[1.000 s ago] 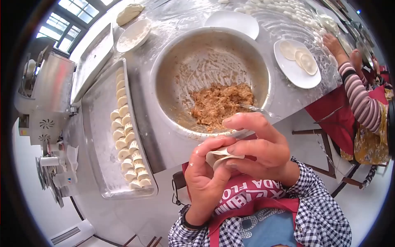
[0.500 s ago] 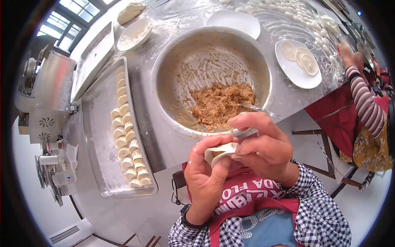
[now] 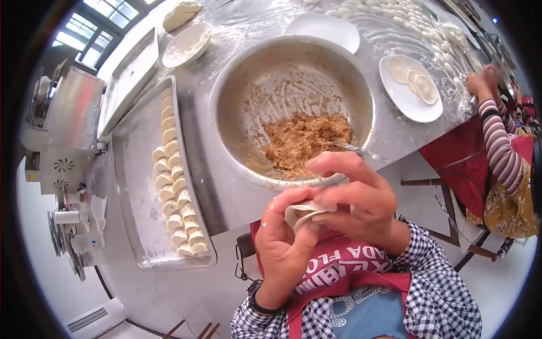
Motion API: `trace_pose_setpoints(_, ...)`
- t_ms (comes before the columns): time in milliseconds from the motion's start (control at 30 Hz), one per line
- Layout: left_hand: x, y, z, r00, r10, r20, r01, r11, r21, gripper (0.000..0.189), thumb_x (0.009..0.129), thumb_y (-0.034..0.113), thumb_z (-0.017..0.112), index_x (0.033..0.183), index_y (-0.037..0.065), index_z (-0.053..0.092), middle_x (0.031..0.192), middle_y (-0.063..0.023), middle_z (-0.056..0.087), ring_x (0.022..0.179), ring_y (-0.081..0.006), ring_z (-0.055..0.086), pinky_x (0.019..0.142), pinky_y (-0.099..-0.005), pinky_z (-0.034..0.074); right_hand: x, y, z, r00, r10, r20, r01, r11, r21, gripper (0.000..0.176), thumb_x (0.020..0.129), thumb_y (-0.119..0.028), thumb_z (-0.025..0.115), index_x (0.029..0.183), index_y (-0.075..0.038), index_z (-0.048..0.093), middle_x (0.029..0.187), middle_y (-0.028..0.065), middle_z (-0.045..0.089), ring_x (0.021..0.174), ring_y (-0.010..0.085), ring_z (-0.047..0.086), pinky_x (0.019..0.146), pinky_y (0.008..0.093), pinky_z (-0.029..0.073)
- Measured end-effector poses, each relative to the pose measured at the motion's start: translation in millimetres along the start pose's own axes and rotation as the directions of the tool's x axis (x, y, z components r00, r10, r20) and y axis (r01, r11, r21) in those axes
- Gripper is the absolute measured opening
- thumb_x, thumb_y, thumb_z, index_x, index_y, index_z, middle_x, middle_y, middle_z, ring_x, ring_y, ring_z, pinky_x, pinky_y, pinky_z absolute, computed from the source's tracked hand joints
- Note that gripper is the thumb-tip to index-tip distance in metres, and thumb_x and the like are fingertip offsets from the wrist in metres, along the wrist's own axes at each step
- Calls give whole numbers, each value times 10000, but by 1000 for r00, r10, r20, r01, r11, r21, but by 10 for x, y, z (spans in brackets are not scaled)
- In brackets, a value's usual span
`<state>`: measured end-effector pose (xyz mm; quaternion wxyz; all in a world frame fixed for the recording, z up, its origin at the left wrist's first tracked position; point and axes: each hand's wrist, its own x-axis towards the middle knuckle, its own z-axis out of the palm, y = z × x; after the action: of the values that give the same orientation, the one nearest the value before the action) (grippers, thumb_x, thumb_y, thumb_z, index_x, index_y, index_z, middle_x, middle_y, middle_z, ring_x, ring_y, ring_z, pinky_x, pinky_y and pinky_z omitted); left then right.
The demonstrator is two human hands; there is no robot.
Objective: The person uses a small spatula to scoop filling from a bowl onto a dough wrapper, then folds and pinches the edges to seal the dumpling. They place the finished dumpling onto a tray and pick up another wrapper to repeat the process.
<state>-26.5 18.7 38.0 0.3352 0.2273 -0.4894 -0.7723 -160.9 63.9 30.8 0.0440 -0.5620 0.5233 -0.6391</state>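
Between my two hands is a partly folded dumpling (image 3: 300,214), with filling showing in the opening on its left. My left hand (image 3: 280,231) is closed around its left and lower side. With thumb and fingertips my right hand (image 3: 361,198) pinches the right end of the wrapper edge. Just beyond them stands a large metal bowl (image 3: 226,96) holding brown minced filling (image 3: 305,141). A metal utensil (image 3: 361,151) leans in the filling, its handle over the near right rim.
At the left, a metal tray (image 3: 138,209) bears rows of folded dumplings (image 3: 179,186). Several round wrappers lie on a white plate (image 3: 420,110) at right. A flour dish (image 3: 187,46) stands behind the tray. A co-worker's hands (image 3: 483,81) are at the far right, near dough pieces (image 3: 418,25).
My right fingers have shifted slightly left along the wrapper edge, and the dumpling's opening looks narrower. The co-worker's hands have moved a little.
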Motion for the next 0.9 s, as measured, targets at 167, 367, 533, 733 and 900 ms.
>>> trace_pose_setpoints(167, 7, -5, 1, 998, 55, 39, -58, 993, 99, 380, 846, -35, 518, 1215, -27, 423, 1153, -138, 526, 1067, -193, 516, 908, -294, 423, -7, 42, -36, 997, -44, 65, 43, 999, 16, 188, 619, -50, 723, 763, -25, 604, 1000, 158, 595, 902, 270, 588, 744, 344, 484)
trace_pose_setpoints(367, 3, 6, -14, 990, 78, 118, -108, 955, 275, 415, 821, -83, 496, 1231, -51, 435, 1162, -143, 524, 1082, -192, 510, 905, -294, 424, -3, 39, -82, 994, -30, 108, 28, 999, 17, 185, 631, -59, 718, 774, -28, 605, 1033, 153, 581, 907, 269, 582, 741, 343, 480)
trace_pose_setpoints(533, -2, 48, 2, 994, -40, 101, 29, 994, 105, 470, 799, -100, 475, 1259, -49, 392, 1166, -155, 510, 1098, -188, 498, 904, -293, 429, 43, -38, -41, 992, 114, 46, -118, 987, 108, 201, 630, -53, 722, 787, -33, 600, 1074, 152, 563, 925, 261, 578, 742, 335, 480)
trace_pose_setpoints(733, 30, 65, 16, 989, -61, 138, 50, 995, 83, 462, 809, -80, 478, 1259, -50, 377, 1199, -157, 485, 1099, -203, 497, 916, -305, 434, -41, 89, -71, 992, -23, 123, 1, 984, 175, 230, 624, -52, 730, 821, -28, 613, 1053, 151, 580, 919, 263, 582, 747, 333, 478)
trace_pose_setpoints(900, 34, -1, -44, 986, -151, 76, 163, 969, -187, 390, 839, -22, 506, 1218, -50, 418, 1199, -153, 493, 1093, -208, 504, 920, -304, 432, -12, 6, -39, 998, -11, 66, 11, 1000, 8, 209, 613, -48, 730, 778, -27, 604, 1040, 157, 588, 908, 274, 590, 740, 333, 481)
